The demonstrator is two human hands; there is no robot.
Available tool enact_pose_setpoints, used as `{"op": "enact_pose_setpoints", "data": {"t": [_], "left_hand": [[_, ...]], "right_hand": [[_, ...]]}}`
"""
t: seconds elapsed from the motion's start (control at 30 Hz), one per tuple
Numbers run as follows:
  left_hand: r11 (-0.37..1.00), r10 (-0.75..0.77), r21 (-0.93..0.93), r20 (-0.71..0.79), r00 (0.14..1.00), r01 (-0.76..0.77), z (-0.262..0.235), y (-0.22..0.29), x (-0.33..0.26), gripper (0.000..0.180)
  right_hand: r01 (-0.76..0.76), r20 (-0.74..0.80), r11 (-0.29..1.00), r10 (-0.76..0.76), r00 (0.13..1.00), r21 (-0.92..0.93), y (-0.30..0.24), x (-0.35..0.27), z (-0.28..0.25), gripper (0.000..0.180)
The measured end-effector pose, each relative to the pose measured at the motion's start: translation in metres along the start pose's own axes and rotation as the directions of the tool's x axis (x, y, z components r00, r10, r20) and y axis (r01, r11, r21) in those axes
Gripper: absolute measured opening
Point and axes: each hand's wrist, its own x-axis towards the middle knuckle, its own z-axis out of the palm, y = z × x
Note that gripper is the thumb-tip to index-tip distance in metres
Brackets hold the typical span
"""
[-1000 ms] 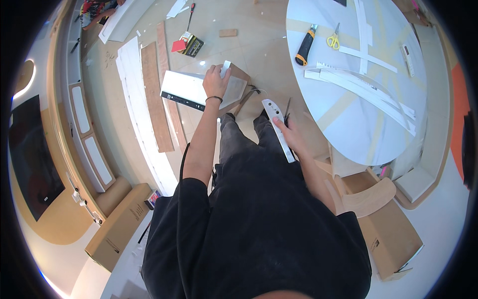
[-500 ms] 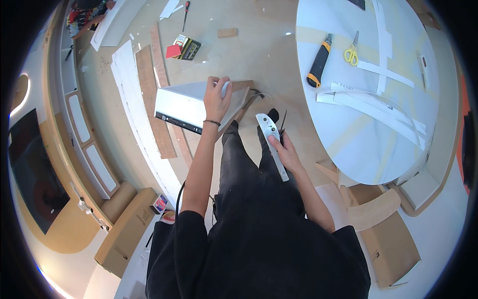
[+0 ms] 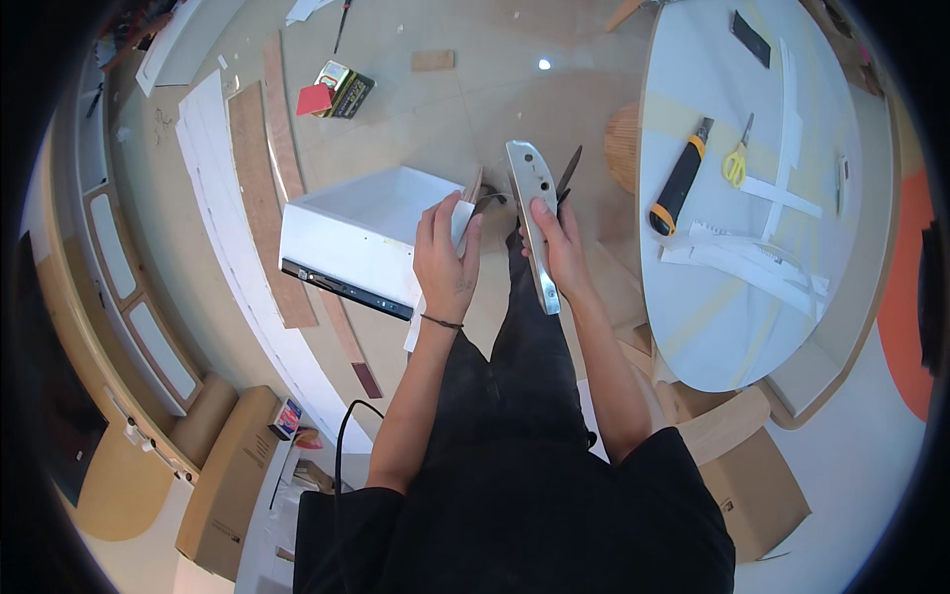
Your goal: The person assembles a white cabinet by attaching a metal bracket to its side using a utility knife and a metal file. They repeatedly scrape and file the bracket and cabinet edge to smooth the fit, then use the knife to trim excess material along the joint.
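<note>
My left hand (image 3: 447,252) is closed over the right edge of a white open-topped box (image 3: 346,238), which looks like a drawer, with a dark slide rail (image 3: 346,287) along its near lower side. My right hand (image 3: 562,243) grips a silvery metal bar (image 3: 542,272) with round holes, its thumb laid along the face. A dark pointed blade (image 3: 570,168) sticks up beside that hand's fingers; its handle is hidden. Behind the left hand, a brown wooden piece (image 3: 474,183) shows at the box's far right corner.
To the right stands a white oval table (image 3: 732,337) bearing a black-and-orange utility knife (image 3: 681,178), yellow scissors (image 3: 734,166) and white strips. Brown boards (image 3: 259,188) and a small dark box (image 3: 351,97) lie on the floor. Cardboard boxes (image 3: 233,465) flank me.
The white box has turned and tipped, so more of its inside shows. My left hand has moved to its right edge. The metal bar stands more upright and higher in my right hand.
</note>
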Motion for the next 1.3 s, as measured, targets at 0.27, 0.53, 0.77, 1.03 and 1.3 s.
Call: {"op": "enact_pose_setpoints", "data": {"t": [0.27,0.53,0.77,1.03,1.3], "left_hand": [[0.973,-0.149,-0.192,-0.084,0.985,0.131,0.007,-0.001,0.005,0.015],[0.994,-0.049,-0.103,-0.102,0.994,0.038,0.005,-0.004,0.003,0.030],[0.992,-0.038,-0.125,-0.096,0.995,0.026,0.000,-0.006,0.003,0.035],[0.988,-0.054,-0.151,-0.152,0.987,0.031,0.003,-0.007,0.001,0.033],[0.987,-0.064,-0.154,-0.156,0.986,0.040,0.004,-0.010,-0.002,0.031]], "right_hand": [[-0.135,0.229,0.990,0.139,0.964,-0.032,-0.033,0.054,0.007,0.065],[-0.098,0.377,0.974,0.171,0.910,-0.204,-0.048,0.078,0.037,0.058],[-0.016,0.486,0.951,0.172,0.857,-0.308,-0.055,0.083,0.055,0.059],[0.069,0.492,0.915,0.149,0.858,-0.397,-0.061,0.079,0.058,0.060],[0.123,0.446,0.885,0.103,0.889,-0.449,-0.063,0.074,0.065,0.061]]}}
